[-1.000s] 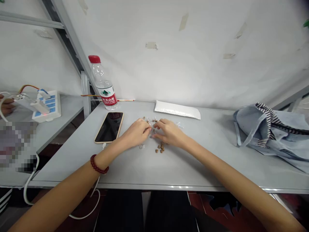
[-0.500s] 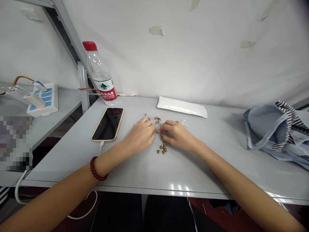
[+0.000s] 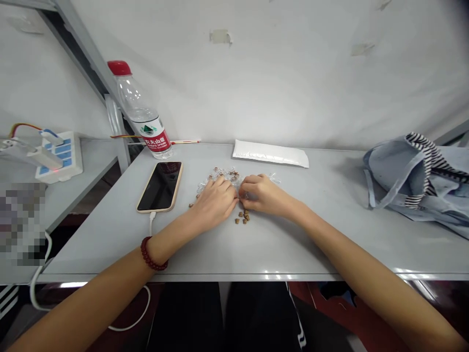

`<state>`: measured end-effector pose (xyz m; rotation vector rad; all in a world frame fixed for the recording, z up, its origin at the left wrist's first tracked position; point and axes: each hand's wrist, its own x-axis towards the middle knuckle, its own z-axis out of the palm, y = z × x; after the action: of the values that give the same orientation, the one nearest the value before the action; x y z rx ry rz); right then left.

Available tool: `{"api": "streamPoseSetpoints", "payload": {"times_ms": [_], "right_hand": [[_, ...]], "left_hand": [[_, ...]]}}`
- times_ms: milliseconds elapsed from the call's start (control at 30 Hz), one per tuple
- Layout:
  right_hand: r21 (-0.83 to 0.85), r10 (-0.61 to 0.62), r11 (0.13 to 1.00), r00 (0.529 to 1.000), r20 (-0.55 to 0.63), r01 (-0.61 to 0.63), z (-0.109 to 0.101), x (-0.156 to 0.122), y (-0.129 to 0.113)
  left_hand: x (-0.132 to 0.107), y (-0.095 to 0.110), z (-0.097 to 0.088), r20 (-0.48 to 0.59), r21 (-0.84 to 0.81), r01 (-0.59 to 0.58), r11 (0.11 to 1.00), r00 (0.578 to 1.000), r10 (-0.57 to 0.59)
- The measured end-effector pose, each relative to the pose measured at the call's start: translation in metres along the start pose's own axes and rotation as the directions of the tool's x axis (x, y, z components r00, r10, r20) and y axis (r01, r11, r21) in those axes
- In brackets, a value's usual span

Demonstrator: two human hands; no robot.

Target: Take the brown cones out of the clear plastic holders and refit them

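Observation:
My left hand [image 3: 219, 201] and my right hand [image 3: 263, 191] meet over the desk, fingers bent and pinched together. What they hold between the fingertips is too small and hidden to make out. Behind and left of my left hand lies a heap of small brown pieces in clear plastic wrappers [image 3: 223, 174], partly covered by that hand. Several bare brown pieces [image 3: 245, 215] lie loose just in front of my right hand. Clear wrapper film [image 3: 274, 179] lies behind my right hand. A dark red bead bracelet [image 3: 151, 256] circles my left wrist.
Left of my hands a phone [image 3: 160, 187] lies with a white cable plugged in. Behind it stands a red-capped water bottle [image 3: 144, 115]. A white flat packet [image 3: 271, 153] lies near the wall, a blue cloth bag [image 3: 395, 171] at right, a power strip [image 3: 66, 156] far left.
The camera view has shifted a little. My left hand has moved slightly forward of the wrapped pieces, so more of them show at its left. Both hands stay pinched close together.

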<state>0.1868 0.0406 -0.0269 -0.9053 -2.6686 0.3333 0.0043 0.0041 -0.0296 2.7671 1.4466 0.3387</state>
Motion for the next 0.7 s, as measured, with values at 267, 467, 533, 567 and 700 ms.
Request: {"api": "streamPoseSetpoints", "payload": {"times_ms": [267,467,533,567,700], "right_hand": [[-0.121,-0.096,0.988,0.995,0.002,0.096,-0.004,0.0,-0.006],[-0.152,-0.116,0.982,0.993,-0.024,0.111,-0.009,-0.001,-0.012],[-0.136,-0.105,0.986,0.994,-0.023,0.101,-0.01,0.0,-0.013],[-0.127,-0.1,0.987,0.995,-0.019,0.097,-0.011,0.0,-0.012],[-0.071,-0.035,0.997,0.999,-0.04,0.032,-0.019,-0.003,0.001]], "left_hand": [[0.001,-0.006,-0.01,0.089,-0.305,0.011,0.952,0.996,0.017],[0.002,-0.011,-0.014,0.032,-0.427,-0.028,0.904,0.998,0.046],[0.002,-0.012,-0.013,0.03,-0.454,-0.028,0.891,0.998,0.046],[0.002,-0.012,-0.013,0.026,-0.467,-0.027,0.884,0.999,0.045],[0.0,-0.012,-0.015,-0.025,-0.514,-0.035,0.857,0.999,0.026]]}}
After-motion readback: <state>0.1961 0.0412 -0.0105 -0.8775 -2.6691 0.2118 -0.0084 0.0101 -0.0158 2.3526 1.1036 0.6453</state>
